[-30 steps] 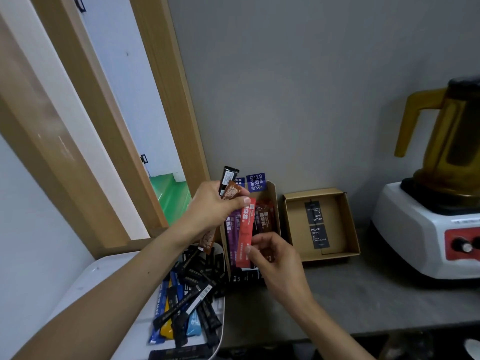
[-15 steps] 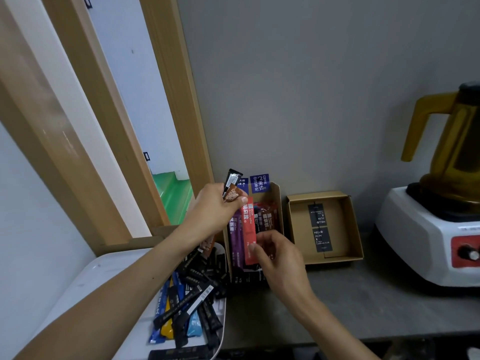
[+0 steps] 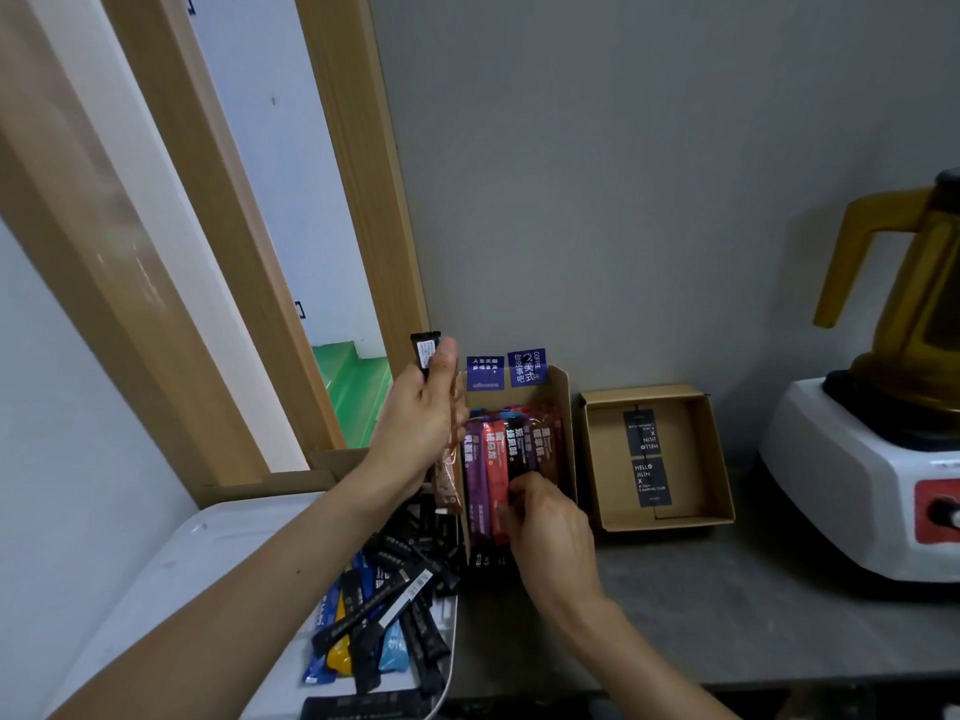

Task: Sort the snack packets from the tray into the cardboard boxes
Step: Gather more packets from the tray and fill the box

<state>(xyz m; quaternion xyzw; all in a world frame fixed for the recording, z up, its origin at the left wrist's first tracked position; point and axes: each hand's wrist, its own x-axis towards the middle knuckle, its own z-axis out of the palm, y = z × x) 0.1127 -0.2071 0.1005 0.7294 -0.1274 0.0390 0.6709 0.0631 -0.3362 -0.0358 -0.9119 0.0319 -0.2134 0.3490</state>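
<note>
My left hand [image 3: 423, 423] grips a black packet [image 3: 425, 350] and a brown packet [image 3: 448, 483] upright, just left of the open cardboard box [image 3: 566, 402]. That box holds a row of purple, red, black and brown stick packets. My right hand [image 3: 545, 527] reaches into the box and pinches the lower end of the red packet [image 3: 496, 459], which lies in the row. A white tray [image 3: 208, 553] at the lower left carries a heap of mostly black packets [image 3: 395, 605], with some blue and yellow ones.
A second, shallow cardboard box [image 3: 602, 459] with two black cards inside sits to the right on the grey counter [image 3: 753, 615]. A white blender base [image 3: 852, 491] with an amber jug stands at the far right. A wooden door frame [image 3: 358, 200] rises at the left.
My right hand has carried the red packet down into the box's row. My left hand has turned, thumb now up along its packets.
</note>
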